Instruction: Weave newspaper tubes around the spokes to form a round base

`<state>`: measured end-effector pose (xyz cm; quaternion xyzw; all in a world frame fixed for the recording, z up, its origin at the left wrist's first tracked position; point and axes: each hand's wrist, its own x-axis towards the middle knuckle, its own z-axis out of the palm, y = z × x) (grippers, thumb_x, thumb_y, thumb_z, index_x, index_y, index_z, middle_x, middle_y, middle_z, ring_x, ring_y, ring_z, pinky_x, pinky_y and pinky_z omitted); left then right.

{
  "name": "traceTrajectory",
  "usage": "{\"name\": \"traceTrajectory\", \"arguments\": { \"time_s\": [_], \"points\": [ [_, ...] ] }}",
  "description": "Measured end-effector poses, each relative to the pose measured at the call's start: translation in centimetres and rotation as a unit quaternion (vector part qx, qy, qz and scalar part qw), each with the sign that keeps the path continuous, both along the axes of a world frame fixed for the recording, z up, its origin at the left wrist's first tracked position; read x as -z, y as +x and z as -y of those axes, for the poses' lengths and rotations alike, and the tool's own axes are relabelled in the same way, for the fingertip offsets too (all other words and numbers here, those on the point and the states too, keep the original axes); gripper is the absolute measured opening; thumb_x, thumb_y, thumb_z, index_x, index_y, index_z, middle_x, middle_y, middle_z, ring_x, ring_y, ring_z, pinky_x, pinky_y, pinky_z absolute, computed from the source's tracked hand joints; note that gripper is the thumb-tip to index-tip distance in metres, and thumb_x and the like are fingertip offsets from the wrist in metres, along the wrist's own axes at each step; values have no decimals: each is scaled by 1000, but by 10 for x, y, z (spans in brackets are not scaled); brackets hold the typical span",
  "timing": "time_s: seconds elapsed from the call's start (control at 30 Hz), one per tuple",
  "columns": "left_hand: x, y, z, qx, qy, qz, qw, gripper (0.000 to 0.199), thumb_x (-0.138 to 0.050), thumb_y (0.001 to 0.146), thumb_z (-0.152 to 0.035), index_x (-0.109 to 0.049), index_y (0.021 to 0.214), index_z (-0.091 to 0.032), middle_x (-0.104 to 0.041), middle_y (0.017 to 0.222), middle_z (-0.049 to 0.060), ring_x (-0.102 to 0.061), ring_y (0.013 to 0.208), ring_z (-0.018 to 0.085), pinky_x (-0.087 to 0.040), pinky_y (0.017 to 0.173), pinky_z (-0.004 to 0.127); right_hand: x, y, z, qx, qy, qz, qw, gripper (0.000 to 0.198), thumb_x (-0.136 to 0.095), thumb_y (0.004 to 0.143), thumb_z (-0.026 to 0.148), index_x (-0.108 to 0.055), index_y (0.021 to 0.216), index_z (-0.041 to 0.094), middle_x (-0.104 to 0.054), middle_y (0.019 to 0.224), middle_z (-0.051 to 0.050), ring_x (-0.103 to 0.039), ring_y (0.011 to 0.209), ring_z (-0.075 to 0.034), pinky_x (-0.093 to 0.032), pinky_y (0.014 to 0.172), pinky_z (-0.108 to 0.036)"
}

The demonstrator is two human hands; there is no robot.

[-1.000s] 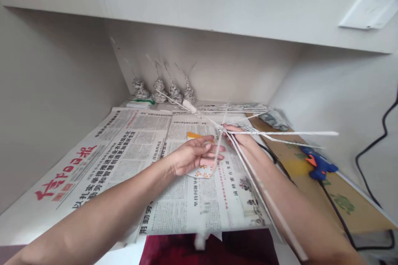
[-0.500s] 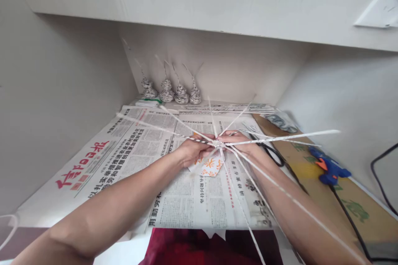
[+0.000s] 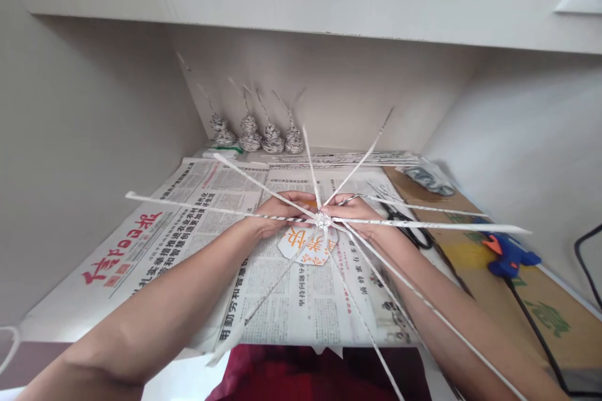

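Note:
Rolled newspaper strips radiate like spokes from a small woven centre (image 3: 322,220), held up above the table. My left hand (image 3: 282,212) pinches the left side of this paper weave, its fingertips partly hidden behind the strips. On the other side, my right hand (image 3: 348,210) grips the weave near its centre, with thumb and fingers closed around a strip that runs off to the right. Below the weave lies a white paper card (image 3: 308,247) with orange writing.
Newspaper sheets (image 3: 188,200) cover the table. Several gourd-shaped paper weaves (image 3: 273,139) stand at the back left, beside a bundle of paper rolls (image 3: 348,158). Black-handled scissors (image 3: 411,232), cardboard (image 3: 498,294), a blue glue gun (image 3: 510,255) and a plastic-wrapped bundle (image 3: 430,180) lie to the right.
The weave has turned and tilted between my hands, so its spokes now point differently. One strip now hangs toward the lower left. The view has shifted slightly.

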<state>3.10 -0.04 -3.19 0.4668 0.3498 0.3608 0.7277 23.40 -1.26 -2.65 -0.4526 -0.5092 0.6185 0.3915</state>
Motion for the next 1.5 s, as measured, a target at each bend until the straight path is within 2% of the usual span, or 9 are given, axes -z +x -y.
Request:
{"name": "traceTrajectory", "arguments": {
  "time_s": [0.17,0.3,0.4,0.5,0.6,0.87,1.1,1.33,1.5],
  "points": [
    [7,3,-1,-21,-7,-4,1000,37,-79,63,-37,-66,87,-11,-70,73,9,-66,61,17,-53,57,26,-1,-5,4,-24,27,14,999,30,-81,56,35,-66,69,13,-66,58,-2,-57,48,-12,-44,46,-22],
    [9,8,3,-25,52,-45,997,35,-85,54,-30,-64,75,-11,-65,61,2,-59,48,11,-46,45,20,0,-8,7,-38,51,56,996,26,-79,58,32,-67,71,13,-67,61,-1,-60,53,-12,-46,50,-22],
    [9,11,6,-59,85,-65,993,31,-83,56,-31,-65,71,-10,-60,51,0,-50,39,8,-36,36,18,-2,-11,8,-26,50,56,997,25,-79,57,33,-68,69,14,-66,59,-1,-60,53,-12,-46,49,-22],
    [8,12,8,-75,49,-68,994,30,-81,58,-33,-66,73,-11,-61,54,1,-49,39,7,-35,36,17,-4,-13,10,-19,32,36,999,27,-80,55,34,-67,68,14,-66,58,-1,-60,52,-13,-47,49,-23],
    [4,12,10,-50,28,-58,997,30,-80,61,-35,-65,71,-11,-59,53,0,-47,38,5,-35,37,16,-4,-13,9,-28,19,33,999,28,-79,57,35,-67,69,14,-66,59,-1,-61,52,-13,-49,50,-24],
    [2,7,10,-1,26,-62,998,35,-83,56,-33,-64,76,-11,-62,61,2,-53,47,7,-40,42,17,-2,-8,6,-41,70,119,989,22,-75,65,36,-67,71,16,-66,59,0,-59,50,-11,-45,46,-21],
    [2,7,12,-32,66,-56,996,31,-82,58,-34,-62,67,-12,-52,44,-3,-38,33,3,-22,32,16,-4,-9,8,-49,22,81,995,25,-74,64,38,-63,70,17,-65,56,-1,-59,46,-14,-46,44,-25],
    [7,8,9,27,14,-41,999,34,-81,60,-34,-69,75,-6,-62,62,4,-50,44,5,-36,38,14,-3,-5,5,-57,31,107,992,29,-74,65,41,-61,74,16,-63,56,1,-55,44,-12,-43,43,-23],
    [1,9,10,29,7,-67,997,37,-81,60,-35,-68,76,-5,-60,57,3,-52,45,6,-40,40,15,-6,-4,6,-56,38,144,987,29,-73,66,40,-62,74,15,-65,64,0,-58,54,-10,-44,52,-22]
  ]
}}
